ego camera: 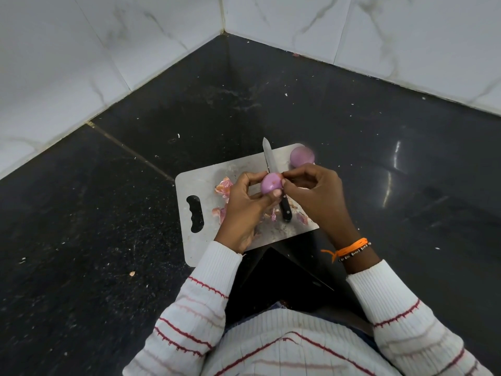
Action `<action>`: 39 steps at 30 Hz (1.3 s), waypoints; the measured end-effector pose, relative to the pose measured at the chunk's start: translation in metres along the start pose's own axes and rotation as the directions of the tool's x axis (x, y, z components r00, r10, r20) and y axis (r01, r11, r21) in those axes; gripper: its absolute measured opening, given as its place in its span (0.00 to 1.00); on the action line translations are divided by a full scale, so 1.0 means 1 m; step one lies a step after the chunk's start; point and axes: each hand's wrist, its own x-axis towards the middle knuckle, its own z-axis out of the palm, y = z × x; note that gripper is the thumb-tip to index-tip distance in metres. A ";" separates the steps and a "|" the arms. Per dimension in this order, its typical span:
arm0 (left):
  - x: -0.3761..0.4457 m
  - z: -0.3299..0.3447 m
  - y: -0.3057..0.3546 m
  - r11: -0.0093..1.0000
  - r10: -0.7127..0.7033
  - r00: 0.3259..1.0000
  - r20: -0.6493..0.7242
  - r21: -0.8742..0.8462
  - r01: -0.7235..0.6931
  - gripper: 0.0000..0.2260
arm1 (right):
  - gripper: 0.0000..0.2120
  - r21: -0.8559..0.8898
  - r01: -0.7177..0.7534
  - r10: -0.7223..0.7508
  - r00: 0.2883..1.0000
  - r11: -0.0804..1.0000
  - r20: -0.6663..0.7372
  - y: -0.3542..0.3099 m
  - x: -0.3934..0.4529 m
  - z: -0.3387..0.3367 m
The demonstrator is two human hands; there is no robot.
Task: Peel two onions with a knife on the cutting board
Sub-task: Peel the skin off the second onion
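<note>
My left hand (245, 210) grips a small purple onion (270, 183) just above the steel cutting board (199, 183). My right hand (314, 194) pinches at the onion's right side with fingertips and thumb. A second purple onion (301, 156), its skin off, lies at the board's far right corner. The knife (273, 169) lies flat on the board beneath my hands, blade pointing away, black handle toward me. Pink onion skins (223, 187) are scattered on the board around my left hand.
The board sits on a dark polished counter (108, 213) in a corner of white marbled wall tiles (81, 63). Small crumbs and a scrap of skin (132, 273) dot the counter at left. The counter's front corner edge lies just below the board.
</note>
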 end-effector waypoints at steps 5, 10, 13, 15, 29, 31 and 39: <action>0.000 0.001 -0.001 1.000 -0.017 1.000 -0.001 0.001 0.017 0.17 | 0.07 -0.074 0.070 -0.072 0.997 0.995 -0.020 0.001 -0.001 0.002; -0.001 0.000 -0.001 0.998 -0.047 0.999 0.003 -0.036 0.047 0.16 | 0.07 -0.170 0.130 -0.143 0.988 0.977 -0.064 0.005 -0.001 0.003; -0.002 0.001 0.000 0.999 -0.038 0.999 0.013 -0.035 0.038 0.16 | 0.08 -0.152 0.130 -0.144 0.985 0.980 -0.090 0.011 0.002 -0.002; -0.002 0.001 0.000 0.999 -0.036 0.999 -0.006 -0.031 0.036 0.17 | 0.09 -0.062 0.061 -0.065 0.996 0.996 -0.065 0.013 0.003 -0.002; -0.003 0.001 0.001 0.991 0.057 0.994 -0.093 0.125 -0.045 0.19 | 0.04 0.005 -0.093 0.093 0.995 0.996 -0.028 0.004 0.001 -0.001; -0.003 0.001 0.001 0.991 0.053 0.994 -0.091 0.127 -0.041 0.19 | 0.04 -0.067 -0.027 0.025 0.999 0.997 -0.030 0.002 0.001 -0.002; -0.004 0.002 0.003 0.991 -0.060 0.998 0.025 -0.121 0.063 0.14 | 0.05 -0.175 0.017 -0.020 1.000 0.984 -0.013 0.010 0.004 -0.001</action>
